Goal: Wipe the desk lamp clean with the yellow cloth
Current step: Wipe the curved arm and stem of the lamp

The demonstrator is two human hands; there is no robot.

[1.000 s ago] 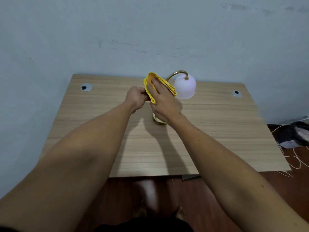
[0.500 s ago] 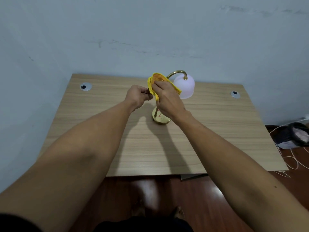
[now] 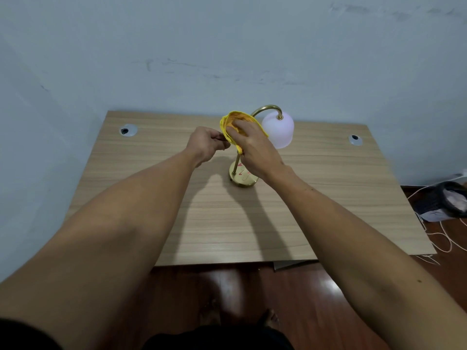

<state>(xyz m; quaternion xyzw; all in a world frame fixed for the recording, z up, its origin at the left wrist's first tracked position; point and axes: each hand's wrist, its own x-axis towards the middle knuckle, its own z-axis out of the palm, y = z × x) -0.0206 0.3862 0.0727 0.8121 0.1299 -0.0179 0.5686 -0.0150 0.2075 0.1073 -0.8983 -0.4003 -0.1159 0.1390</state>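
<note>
Up the stem goes the cloth [image 3: 233, 127] — half a second back it sat a touch lower, and now more of the brass rod shows bare beneath it. Left side first: the left hand [image 3: 206, 145] is at the stem, fingers [image 3: 219, 140] curled in, pinching the cloth's near edge, I'd say to steady things. Middle: the right hand [image 3: 252, 150] has its fingers wrapped round the cloth, and the cloth is bunched round the lamp's [image 3: 243, 178] upper stem, just below the gooseneck. Right of that, the white shade [image 3: 279, 130] hangs untouched, just beside the cloth. Lamp stands upright mid-table [image 3: 328, 198]. My read: we're mid-wipe on the stem. Next calls for following the curve over to the shade, or sliding down to the base, where reddish smears show, with the lamp braced against tipping. No brand, no label, no readable writing anywhere.
</note>
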